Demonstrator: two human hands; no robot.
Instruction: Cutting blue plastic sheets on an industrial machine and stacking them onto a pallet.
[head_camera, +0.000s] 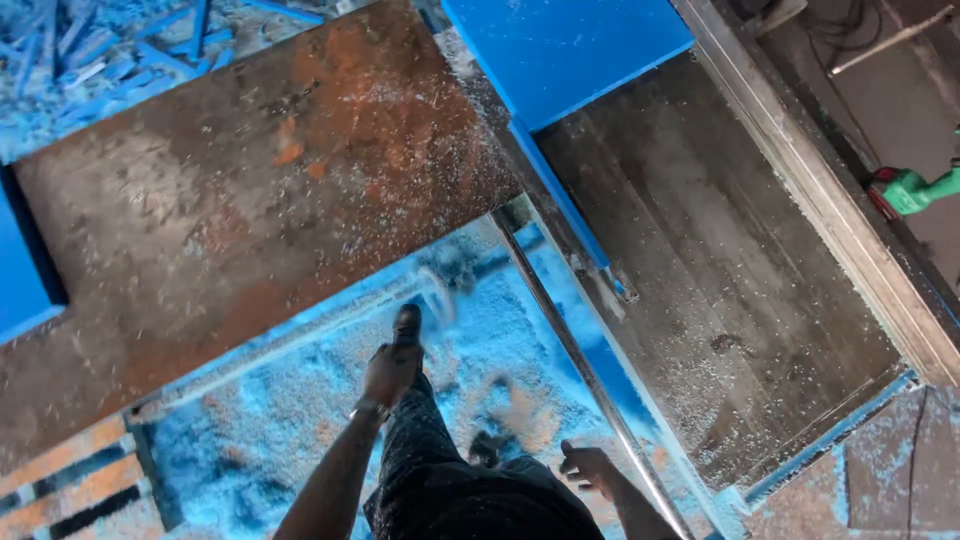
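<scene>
At the far left a blue board (22, 272) pokes in from the edge, butted against the big rusty steel bench (250, 190), whose top is dusted with pale shavings. Below it the floor (290, 420) is buried in blue sawdust and chips. My left hand (392, 368) hangs over that floor, just off the bench's near edge, wrist strap showing; seen from behind, the fingers look loosely curled and hold nothing, touching nothing. My dark shoe (407, 322) is stepping forward just above it. My right hand (588, 465) swings low beside my hip, fingers relaxed and slightly spread, empty, close to the thin metal rail (580, 350) that runs diagonally along the edge of the saw bed. Further right, a large blue panel (560, 50) lies on the grey machine bed (720, 260), its edge along the fence. A green power tool (915, 190) sits at the far right. I judge I am walking between the two surfaces, hands free; any next grasp would call for reaching up toward the panel.
</scene>
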